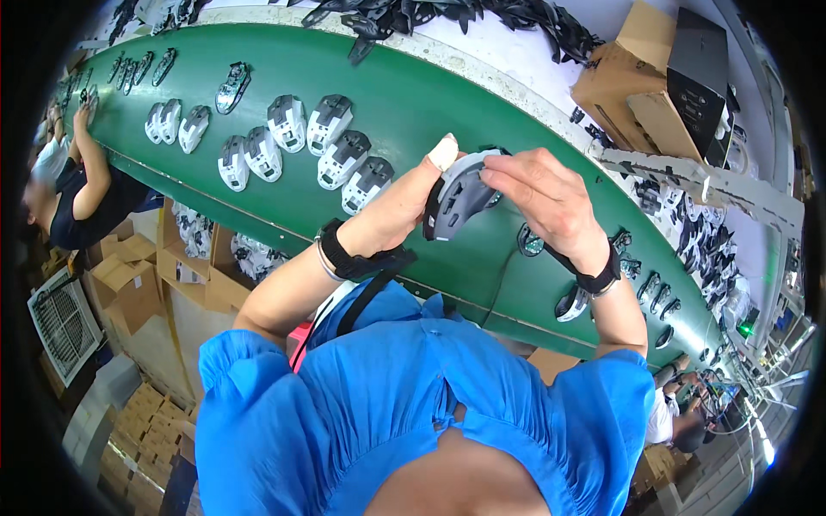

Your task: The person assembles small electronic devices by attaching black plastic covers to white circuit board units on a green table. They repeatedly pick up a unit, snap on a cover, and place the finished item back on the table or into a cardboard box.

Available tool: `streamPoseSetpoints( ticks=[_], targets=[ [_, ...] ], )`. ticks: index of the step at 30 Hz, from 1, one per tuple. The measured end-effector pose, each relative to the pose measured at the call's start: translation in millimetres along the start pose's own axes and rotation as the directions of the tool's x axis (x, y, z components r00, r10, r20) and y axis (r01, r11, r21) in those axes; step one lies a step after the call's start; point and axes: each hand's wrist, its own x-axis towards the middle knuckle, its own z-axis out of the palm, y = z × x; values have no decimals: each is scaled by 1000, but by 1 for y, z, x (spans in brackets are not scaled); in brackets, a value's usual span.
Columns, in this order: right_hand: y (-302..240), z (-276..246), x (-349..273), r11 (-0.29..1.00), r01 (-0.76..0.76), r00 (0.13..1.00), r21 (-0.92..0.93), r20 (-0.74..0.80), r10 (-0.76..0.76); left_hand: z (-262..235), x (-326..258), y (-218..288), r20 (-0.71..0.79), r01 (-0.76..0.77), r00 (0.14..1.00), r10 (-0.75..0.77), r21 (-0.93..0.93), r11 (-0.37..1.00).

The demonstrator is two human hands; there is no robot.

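Blue ruffled sleeves (258, 404) fill the lower frame, with both forearms rising from them toward a green conveyor belt (413, 95). Left hand (404, 206) is closed around a grey and black plastic shell (460, 202), gripping its left edge, the thumb taped white at the tip. Right hand (542, 198) pinches the shell's upper right edge with fingertips curled onto it. Shell is held above the belt, roughly mid-width, tilted toward the person (its underside cannot be made out). Both wrists carry black straps.

On the belt, to the left of the hands, a cluster of white and grey shells (301, 146) lies in loose rows, well apart from the held piece. Smaller dark parts (529, 241) rest on the belt just below the right wrist. Black parts (456, 17) are heaped beyond the belt's far edge. Cardboard boxes (637, 86) stand at upper right. Another person (77, 189) works at the belt's far left end.
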Motion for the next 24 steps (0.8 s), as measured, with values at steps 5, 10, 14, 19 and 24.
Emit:
streamPoseSetpoints(
  ticks=[5, 10, 14, 19, 24],
  targets=[
    [-19, 1, -2, 999, 50, 996, -20, 76, -48, 1, -8, -4, -2, 40, 999, -40, -37, 999],
    [-19, 1, 3, 997, 54, 991, -52, -120, -60, 9, -15, 4, -38, 0, 999, -4, -114, 993],
    [-19, 1, 8, 988, 29, 999, -149, 25, -25, 4, -13, 2, -35, 6, 999, -10, -123, 992],
    [-27, 5, 8, 973, 48, 991, -224, 130, -19, -13, -15, -5, 21, 15, 1000, -14, -71, 997],
    [-15, 14, -2, 982, -73, 996, 175, 66, 62, -15, -17, -14, 17, -37, 999, 38, -64, 997]
  ],
)
